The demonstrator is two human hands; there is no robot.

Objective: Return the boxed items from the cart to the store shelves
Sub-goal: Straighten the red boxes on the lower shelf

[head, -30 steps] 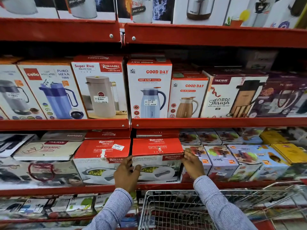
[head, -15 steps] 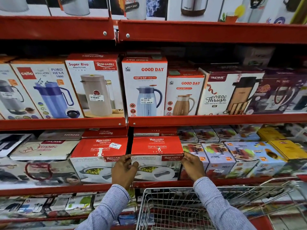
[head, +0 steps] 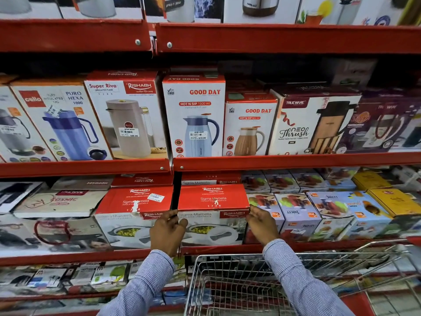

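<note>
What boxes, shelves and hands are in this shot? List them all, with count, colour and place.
Shelves: several tiers, red, across the whole view.
Jug boxes: at least seven, mostly white and red, middle tier.
Sigma Marbella box: one, red top, lower tier centre, between both hands.
Second Sigma Marbella box: one, red top, just left of it.
Juicer boxes: several, pale blue, right of it.
Yellow boxes: at least two, far right.
Cart: one, wire, bottom right.
Left hand: at the box's left front corner.
Right hand: at its right front corner.

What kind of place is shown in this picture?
Most likely a housewares aisle of a retail store: red metal shelves hold boxed flasks with price stickers, such as the white and red Good Day flask box, and a wire shopping cart stands below.
</note>
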